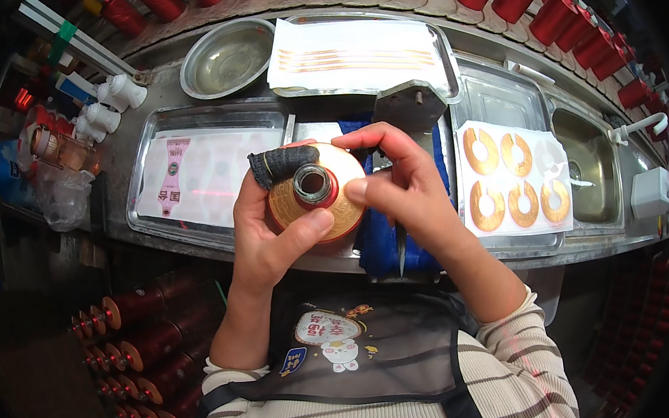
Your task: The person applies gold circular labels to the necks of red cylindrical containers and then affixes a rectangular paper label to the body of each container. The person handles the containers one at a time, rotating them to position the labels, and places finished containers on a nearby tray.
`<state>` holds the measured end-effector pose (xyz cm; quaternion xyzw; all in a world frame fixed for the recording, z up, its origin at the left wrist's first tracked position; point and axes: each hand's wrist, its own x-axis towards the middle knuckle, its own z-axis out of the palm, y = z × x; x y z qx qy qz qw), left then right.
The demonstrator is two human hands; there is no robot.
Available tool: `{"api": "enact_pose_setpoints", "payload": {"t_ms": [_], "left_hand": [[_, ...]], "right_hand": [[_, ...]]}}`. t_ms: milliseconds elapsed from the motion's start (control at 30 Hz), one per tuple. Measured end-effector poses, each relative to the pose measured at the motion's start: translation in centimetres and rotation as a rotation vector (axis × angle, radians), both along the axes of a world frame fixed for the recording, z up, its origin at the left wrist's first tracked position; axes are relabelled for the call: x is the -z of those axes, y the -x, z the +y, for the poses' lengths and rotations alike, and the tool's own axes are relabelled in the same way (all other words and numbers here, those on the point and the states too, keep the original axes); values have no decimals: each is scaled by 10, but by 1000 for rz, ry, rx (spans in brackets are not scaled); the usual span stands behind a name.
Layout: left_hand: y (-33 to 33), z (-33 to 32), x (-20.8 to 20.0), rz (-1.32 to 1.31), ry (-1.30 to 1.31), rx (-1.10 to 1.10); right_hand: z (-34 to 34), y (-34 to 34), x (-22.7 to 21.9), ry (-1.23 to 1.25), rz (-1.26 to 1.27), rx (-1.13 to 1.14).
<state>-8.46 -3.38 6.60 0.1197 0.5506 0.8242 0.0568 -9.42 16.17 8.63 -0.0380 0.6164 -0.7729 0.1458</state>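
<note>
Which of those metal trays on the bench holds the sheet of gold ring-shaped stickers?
The tray on the person's right, beside the sink. Its white sheet carries gold rings; the left tray holds a pink-printed sheet, the far tray one with gold strips.

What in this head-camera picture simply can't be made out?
- Body of the red bottle: only its top shows; the left hand and right hand wrap it.
- Blue cloth: mostly behind the right hand.
- Red bottles along the far rim: bent and cut off by the fisheye edge.
- Pink label sheet: its print is too small.

Head-worn fisheye, close above workbench [145, 138]
</note>
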Motion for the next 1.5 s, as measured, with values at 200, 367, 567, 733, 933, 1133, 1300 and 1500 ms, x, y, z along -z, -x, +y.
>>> {"api": "enact_pose_setpoints", "payload": {"t_ms": [200,367,567,733,933,1133,1300,1500], "left_hand": [[1,1,-1,0,29,-25],[-3,1,-3,-93,121,-53],[-2,1,-2,-13,-14,3],[0,2,-2,12,26,-10],[-1,-2,-3,-3,25,-4],[-3,-2,-1,20,58,4],[-3,-1,-1,7,46,29],[-2,-4,2,-18,54,32]], "right_hand": [[36,28,13,392,-394,460],[6,-39,-22,-70,134,335],[6,-24,-18,-553,637,255],[9,16,-16,-556,728,248],[5,1,-23,-490,714,336],[3,10,-12,-539,549,379],[7,-11,-16,-449,632,436],[13,10,-6,-531,562,392]]}}
